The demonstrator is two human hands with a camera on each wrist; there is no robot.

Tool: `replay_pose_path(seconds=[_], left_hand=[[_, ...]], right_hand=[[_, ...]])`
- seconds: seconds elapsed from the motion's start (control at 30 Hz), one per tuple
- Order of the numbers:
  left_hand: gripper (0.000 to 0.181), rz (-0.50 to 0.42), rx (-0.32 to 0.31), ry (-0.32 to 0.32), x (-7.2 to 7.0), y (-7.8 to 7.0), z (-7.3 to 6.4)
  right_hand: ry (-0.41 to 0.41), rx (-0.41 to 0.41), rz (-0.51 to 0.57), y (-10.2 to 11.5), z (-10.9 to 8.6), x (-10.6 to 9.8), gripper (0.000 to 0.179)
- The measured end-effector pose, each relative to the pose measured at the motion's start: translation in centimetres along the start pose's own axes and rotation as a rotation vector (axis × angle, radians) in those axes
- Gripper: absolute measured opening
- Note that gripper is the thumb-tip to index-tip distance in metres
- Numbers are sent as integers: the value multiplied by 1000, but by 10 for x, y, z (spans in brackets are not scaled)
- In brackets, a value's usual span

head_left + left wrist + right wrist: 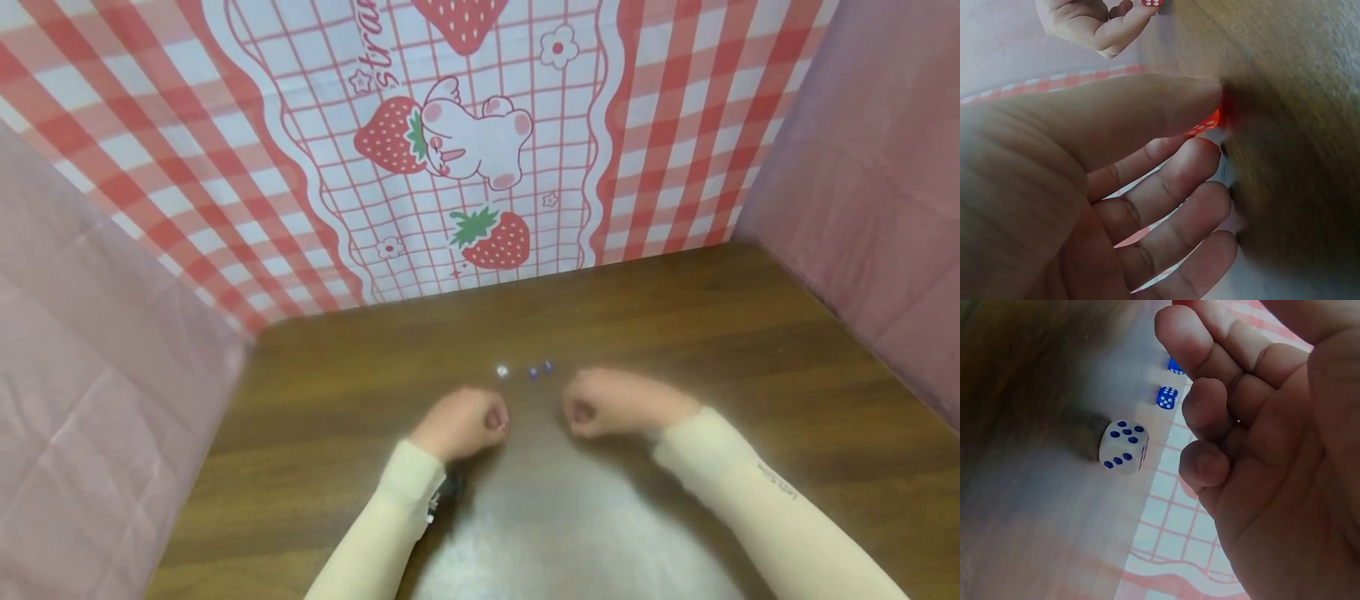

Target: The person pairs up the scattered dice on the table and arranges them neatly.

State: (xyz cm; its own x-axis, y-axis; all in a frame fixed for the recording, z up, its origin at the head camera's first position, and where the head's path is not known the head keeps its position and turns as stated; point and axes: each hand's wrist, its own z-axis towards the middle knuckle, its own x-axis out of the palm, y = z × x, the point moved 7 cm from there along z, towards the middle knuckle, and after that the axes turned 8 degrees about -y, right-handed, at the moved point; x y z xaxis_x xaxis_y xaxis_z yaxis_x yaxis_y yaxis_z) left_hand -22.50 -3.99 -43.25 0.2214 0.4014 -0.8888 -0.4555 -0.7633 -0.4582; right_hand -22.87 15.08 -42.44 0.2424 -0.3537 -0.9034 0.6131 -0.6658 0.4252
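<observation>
My left hand (459, 423) is low over the table, a red die (1205, 124) pinched between thumb and index finger; the thumb hides much of the die. Its other fingers are loosely bent, tips close to the wood. To the right, my right hand (626, 404) pinches another red die (1152, 2) at its fingertips, seen at the top edge of the left wrist view. A white die (1124, 447) with blue dots lies on the table just beyond the hands. Two small blue dice (1167, 398) lie beside it, nearer the right hand.
The brown wooden table (337, 467) has a glossy light reflection in front. A red-and-white checked cloth (660, 167) with strawberry prints hangs at the back. Pink cloth walls (97, 375) stand at both sides.
</observation>
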Motion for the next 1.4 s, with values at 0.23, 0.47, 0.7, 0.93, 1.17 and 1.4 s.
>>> replay_pose_path(seconds=[0.23, 0.47, 0.7, 0.93, 1.17, 1.4], left_hand=[[11, -20, -3, 14, 1, 0, -1], [13, -21, -10, 21, 1, 0, -1], [18, -32, 13, 26, 1, -2, 2], [15, -43, -4, 39, 3, -2, -1], [15, -98, 8, 48, -1, -1, -6], [12, -139, 24, 72, 6, 3, -4]], right_hand=[[5, -30, -5, 3, 1, 0, 18], [1, -40, 5, 6, 2, -1, 19], [-10, -23, -56, -5, -1, 2, 17], [-33, 21, -23, -8, -7, 0, 17], [-44, 36, -2, 3, -7, -2, 17], [-39, 51, 19, 2, -7, 3, 17]])
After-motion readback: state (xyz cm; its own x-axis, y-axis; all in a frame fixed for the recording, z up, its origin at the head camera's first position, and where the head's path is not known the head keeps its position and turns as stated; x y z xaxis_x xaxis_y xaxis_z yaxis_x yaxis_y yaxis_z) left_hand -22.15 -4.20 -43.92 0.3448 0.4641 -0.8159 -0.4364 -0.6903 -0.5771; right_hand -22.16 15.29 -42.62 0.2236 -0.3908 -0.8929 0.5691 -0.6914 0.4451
